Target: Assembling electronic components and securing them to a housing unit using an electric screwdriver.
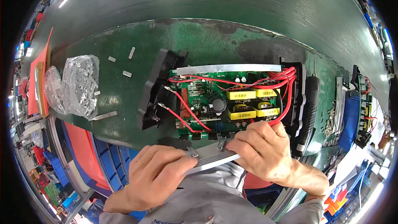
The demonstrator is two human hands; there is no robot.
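Note:
Both hands hold a long grey ribbed metal bar (213, 159) just in front of my chest. My left hand (155, 174) grips its left end, where a small metal clip (191, 151) sits. My right hand (261, 149) pinches the right part, next to a second clip (221, 143). Just beyond lies an open unit with a green circuit board (207, 97), yellow transformers (248, 101), red wires (265, 81) and black end panels (155, 89). A second grey bar (228, 68) runs along the board's far edge.
A clear plastic bag of small metal parts (78, 85) lies at the left, with loose metal clips (124, 64) beside it. A black electric screwdriver (309, 108) lies right of the unit. Another open unit (360, 108) stands far right. Blue bins (112, 157) sit below the green bench (199, 37).

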